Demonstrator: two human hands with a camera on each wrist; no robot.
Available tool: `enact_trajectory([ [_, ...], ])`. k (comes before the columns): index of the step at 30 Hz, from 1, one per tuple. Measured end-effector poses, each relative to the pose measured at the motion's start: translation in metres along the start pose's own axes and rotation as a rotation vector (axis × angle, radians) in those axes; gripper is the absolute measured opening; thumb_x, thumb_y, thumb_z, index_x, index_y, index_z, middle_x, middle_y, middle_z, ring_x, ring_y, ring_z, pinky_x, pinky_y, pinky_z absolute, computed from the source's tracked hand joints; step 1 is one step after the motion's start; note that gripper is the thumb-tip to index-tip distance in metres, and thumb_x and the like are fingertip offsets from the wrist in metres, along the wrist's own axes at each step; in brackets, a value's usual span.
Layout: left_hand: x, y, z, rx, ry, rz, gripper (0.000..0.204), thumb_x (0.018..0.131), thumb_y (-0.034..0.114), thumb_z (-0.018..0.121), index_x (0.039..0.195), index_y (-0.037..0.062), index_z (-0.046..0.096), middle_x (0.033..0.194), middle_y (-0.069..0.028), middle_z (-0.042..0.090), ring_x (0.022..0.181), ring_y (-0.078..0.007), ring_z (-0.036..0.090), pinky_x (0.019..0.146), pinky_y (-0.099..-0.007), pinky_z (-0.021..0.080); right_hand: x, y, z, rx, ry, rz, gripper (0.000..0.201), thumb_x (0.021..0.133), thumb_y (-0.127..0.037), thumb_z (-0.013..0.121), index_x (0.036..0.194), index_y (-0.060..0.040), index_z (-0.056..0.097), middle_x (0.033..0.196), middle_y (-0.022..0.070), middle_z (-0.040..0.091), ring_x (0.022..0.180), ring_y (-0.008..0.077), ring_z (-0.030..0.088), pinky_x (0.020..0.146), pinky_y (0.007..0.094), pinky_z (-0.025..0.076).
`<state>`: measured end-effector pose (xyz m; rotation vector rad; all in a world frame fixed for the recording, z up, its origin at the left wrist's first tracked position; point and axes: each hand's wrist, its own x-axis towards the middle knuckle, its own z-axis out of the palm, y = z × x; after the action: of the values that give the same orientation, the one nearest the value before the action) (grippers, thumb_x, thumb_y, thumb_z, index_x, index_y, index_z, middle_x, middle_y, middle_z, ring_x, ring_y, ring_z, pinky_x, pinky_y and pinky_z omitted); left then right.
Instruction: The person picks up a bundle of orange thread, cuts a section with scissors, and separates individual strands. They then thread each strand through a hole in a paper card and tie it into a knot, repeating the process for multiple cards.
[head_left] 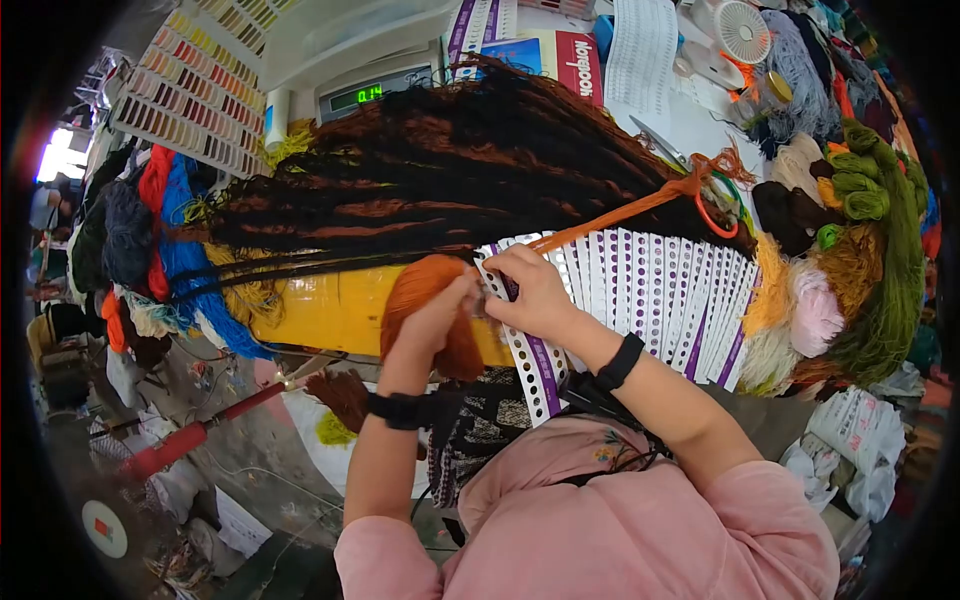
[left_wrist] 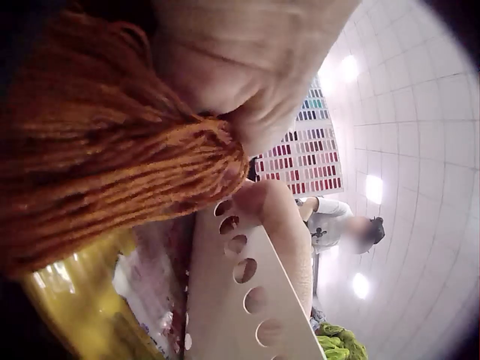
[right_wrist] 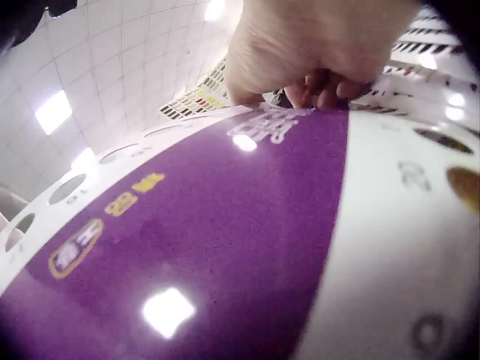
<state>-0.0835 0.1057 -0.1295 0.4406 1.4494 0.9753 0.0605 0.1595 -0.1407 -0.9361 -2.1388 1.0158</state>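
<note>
Yarn hank [head_left: 412,288], rust-orange, is gripped in the left hand [head_left: 442,316]; the hole-punched purple-and-white card [head_left: 540,375] is pinched near its upper end by the right hand [head_left: 540,296], clearly the nearer. From the left hand, the card's body lies toward four o'clock, its long axis angled from eleven to five.

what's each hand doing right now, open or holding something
Left hand: closed, holding the orange yarn.
Right hand: closed, pinching the end of a purple-and-white card with holes.
</note>
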Motion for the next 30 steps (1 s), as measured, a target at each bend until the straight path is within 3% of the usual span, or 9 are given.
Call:
enact_trajectory([
  [2,0.0,-0.005,-0.025,-0.345,-0.023,-0.008,0.009,0.078,0.018,0.054,0.077,0.0089,0.054,0.061,0.0051,0.046,0.051,-0.0041,0.04,0.048,-0.0173,0.033,0.0,0.0,-0.001,0.005,-0.015,0.006,0.034,0.059,-0.014,0.062,0.089,-0.0009,0.055,0.08,0.0109,0.051,0.071,0.0239,0.053,0.062,0.0294,0.044],
  [7,0.004,-0.009,-0.022,-0.162,0.051,-0.086,0.009,0.079,0.016,0.055,0.078,0.0069,0.053,0.059,0.0035,0.045,0.05,-0.0056,0.04,0.049,-0.0194,0.034,-0.002,0.006,0.011,-0.006,0.058,-0.039,0.032,0.058,-0.02,0.063,0.084,-0.0029,0.056,0.077,0.0107,0.049,0.065,0.0276,0.052,0.056,0.0343,0.043],
  [11,-0.008,-0.003,-0.028,-0.328,0.075,0.022,0.011,0.08,0.017,0.054,0.082,0.0053,0.053,0.071,-0.0019,0.052,0.052,-0.0063,0.041,0.05,-0.0207,0.035,-0.003,0.002,0.004,-0.095,-0.01,-0.036,0.029,0.067,-0.019,0.063,0.089,-0.0036,0.056,0.08,0.0104,0.051,0.07,0.0249,0.053,0.06,0.0316,0.043],
  [15,-0.037,0.013,-0.041,-0.874,-0.4,0.026,0.028,0.079,0.011,0.047,0.107,0.0055,0.048,0.09,-0.0101,0.056,0.054,-0.0068,0.044,0.05,-0.0201,0.036,-0.001,0.006,0.004,0.098,0.007,-0.006,0.017,0.076,-0.019,0.055,0.083,-0.004,0.059,0.071,0.0082,0.051,0.067,0.0238,0.053,0.058,0.0304,0.042],
  [18,-0.037,0.035,-0.022,-0.347,-0.515,0.007,0.033,0.079,0.009,0.047,0.111,0.0046,0.045,0.084,-0.0079,0.057,0.051,-0.0062,0.043,0.05,-0.0183,0.036,0.003,0.009,-0.003,0.281,-0.094,0.14,0.016,0.075,-0.017,0.058,0.074,-0.0013,0.06,0.066,0.0071,0.051,0.063,0.0174,0.053,0.055,0.0276,0.041],
  [22,0.007,0.007,-0.004,0.067,-0.328,-0.131,0.026,0.079,0.013,0.051,0.104,0.005,0.049,0.075,-0.0047,0.058,0.051,-0.0075,0.048,0.048,-0.0181,0.038,0.003,0.015,0.008,0.377,0.033,0.301,0.009,0.072,-0.006,0.059,0.07,0.0023,0.059,0.063,0.0044,0.051,0.056,0.0079,0.048,0.051,0.0214,0.038],
  [27,0.004,-0.001,-0.015,0.33,-0.032,-0.006,0.024,0.078,0.019,0.057,0.097,0.006,0.052,0.074,-0.0029,0.057,0.059,-0.01,0.054,0.051,-0.0197,0.042,0.0,0.011,0.016,0.209,0.188,0.088,0.018,0.069,-0.012,0.06,0.084,-0.002,0.056,0.08,0.008,0.048,0.068,0.0174,0.051,0.059,0.0272,0.04],
  [28,-0.013,0.018,-0.015,0.297,0.121,-0.094,0.024,0.078,0.022,0.057,0.095,0.0059,0.053,0.076,-0.0029,0.056,0.063,-0.0105,0.055,0.053,-0.0209,0.044,0.0,0.006,0.015,0.066,0.148,0.071,0.022,0.067,-0.014,0.062,0.085,-0.0031,0.056,0.082,0.0085,0.047,0.069,0.0195,0.05,0.06,0.029,0.04],
  [30,-0.02,0.018,-0.063,-0.02,0.054,0.009,0.021,0.077,0.023,0.059,0.087,0.0061,0.053,0.075,-0.0043,0.055,0.06,-0.0128,0.053,0.049,-0.0234,0.042,-0.003,-0.004,0.015,-0.218,0.067,0.041,0.029,0.063,-0.019,0.065,0.087,-0.0051,0.055,0.084,0.0094,0.045,0.072,0.0239,0.049,0.062,0.0328,0.04],
])
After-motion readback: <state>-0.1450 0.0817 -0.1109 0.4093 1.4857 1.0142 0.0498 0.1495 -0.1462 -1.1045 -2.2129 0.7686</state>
